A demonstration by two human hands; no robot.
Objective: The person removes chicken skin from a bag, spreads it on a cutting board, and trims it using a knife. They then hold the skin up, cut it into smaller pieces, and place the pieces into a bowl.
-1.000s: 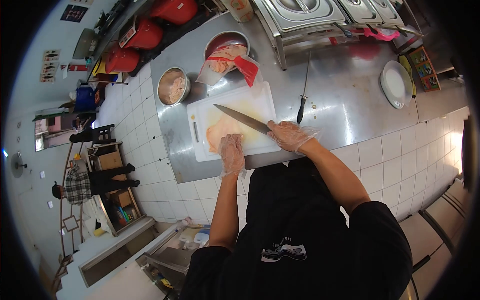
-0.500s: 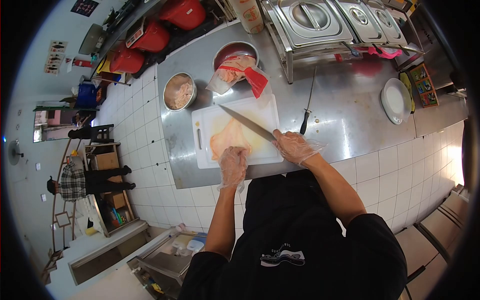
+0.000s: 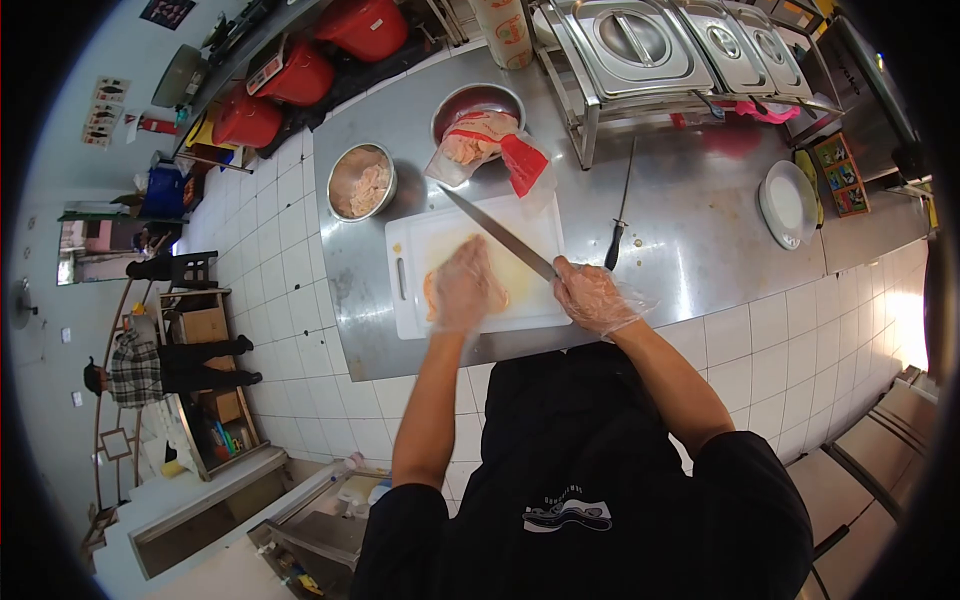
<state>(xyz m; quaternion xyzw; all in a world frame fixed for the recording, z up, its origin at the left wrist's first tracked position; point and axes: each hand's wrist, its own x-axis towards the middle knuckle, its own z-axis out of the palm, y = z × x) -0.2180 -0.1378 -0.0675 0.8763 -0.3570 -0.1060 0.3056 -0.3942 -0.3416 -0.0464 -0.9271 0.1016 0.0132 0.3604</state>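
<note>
Both of my hands wear clear plastic gloves. In my right hand (image 3: 597, 295) is the handle of a long kitchen knife (image 3: 503, 235), its blade slanting up and left over the cutting board. My left hand (image 3: 465, 285), slightly blurred, lies stretched out over a pale piece of raw meat (image 3: 431, 292), covering most of it. The white cutting board (image 3: 540, 308) is under the meat. Past its far edge stand a steel bowl of pale meat pieces (image 3: 361, 183) and another steel bowl (image 3: 462, 103). A red-and-clear plastic bag of meat (image 3: 474, 140) rests against the second bowl.
A sharpening steel (image 3: 624, 205) lies right of the board on the steel table (image 3: 690, 240). Farther right are a white plate (image 3: 789, 204) and a rack of lidded steel pans (image 3: 645, 55). Red buckets (image 3: 300, 75) stand beyond the table. A person (image 3: 140, 368) is at far left.
My left hand has moved forward from the meat's near edge and straightened out over it. The knife stays in my right hand, almost in the same place.
</note>
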